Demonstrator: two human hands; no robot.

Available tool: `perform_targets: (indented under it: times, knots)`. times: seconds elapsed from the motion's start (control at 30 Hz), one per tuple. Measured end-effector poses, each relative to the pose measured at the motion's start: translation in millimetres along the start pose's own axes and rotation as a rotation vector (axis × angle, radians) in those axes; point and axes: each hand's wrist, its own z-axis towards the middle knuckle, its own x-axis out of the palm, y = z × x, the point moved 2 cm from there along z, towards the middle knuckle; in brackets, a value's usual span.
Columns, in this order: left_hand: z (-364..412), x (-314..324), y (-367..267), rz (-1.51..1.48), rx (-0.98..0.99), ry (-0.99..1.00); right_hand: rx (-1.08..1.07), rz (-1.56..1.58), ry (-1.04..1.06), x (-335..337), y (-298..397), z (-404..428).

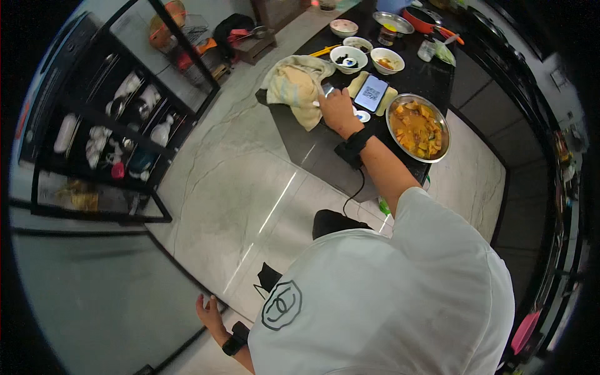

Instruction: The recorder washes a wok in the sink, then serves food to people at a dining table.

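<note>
My right hand (339,111) reaches over the black countertop, its fingers closed around a small, partly hidden item with a white end beside a bunched cloth (300,84). What the item is, I cannot tell. Just right of the hand, a smartphone (371,93) showing a printed-style code lies on a folded pale cloth (389,100). Near the wrist is a small white dish (363,116). A steel bowl of cut pumpkin in liquid (417,129) stands at the counter's edge. Low at the left, my left hand (209,313) hangs above the floor with fingers apart, holding nothing.
White bowls (348,59) (387,61), yellow chopsticks (325,50), a jar (426,49) and a red pan (418,19) stand farther back on the counter. An open black dish cabinet (112,117) is at the left. A black cable (360,190) hangs from my right wrist strap.
</note>
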Motion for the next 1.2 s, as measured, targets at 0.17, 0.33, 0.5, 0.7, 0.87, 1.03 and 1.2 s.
perform_targets:
  times: [0.17,0.33,0.5,0.7,0.87,1.03,1.2]
  knots:
    - [83,57,-103,-0.064,0.105,0.198,0.069,-0.041,0.039,29,-3,1]
    - [147,125,-175,-0.095,0.175,0.446,0.095,0.004,-0.007,28,-9,7]
    - [194,195,-265,-0.038,0.338,0.606,0.231,0.162,-0.154,7,-11,6]
    - [215,314,-380,-0.025,0.819,0.853,0.401,0.23,-0.384,-33,-20,-1]
    - [160,382,-480,0.097,1.519,0.8,0.595,0.044,-0.369,-66,-21,-10]
    - [135,434,-509,0.216,1.784,0.785,0.718,-0.115,-0.138,-57,-9,-14]
    - [149,477,-492,0.156,1.851,1.055,0.599,-0.143,-0.064,-43,10,18]
